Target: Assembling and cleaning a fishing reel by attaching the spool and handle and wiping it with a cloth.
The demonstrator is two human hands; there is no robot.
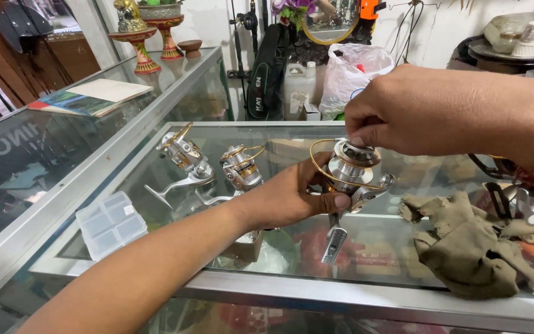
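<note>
My left hand (292,195) grips the body of a silver fishing reel (348,173) with a gold bail wire, holding it just above the glass counter (267,139). From above, my right hand (421,111) comes down with its fingertips pinched on the knob at the top of the reel's spool. The reel's foot hangs down toward the glass. Two more silver and gold reels (183,158) (242,168) lie on the glass to the left of my left hand.
A crumpled brown cloth (471,244) lies on the glass at the right. A clear plastic compartment box (109,222) sits at the left corner. A second glass case (44,142) with booklets stands left. Bags and bottles stand behind.
</note>
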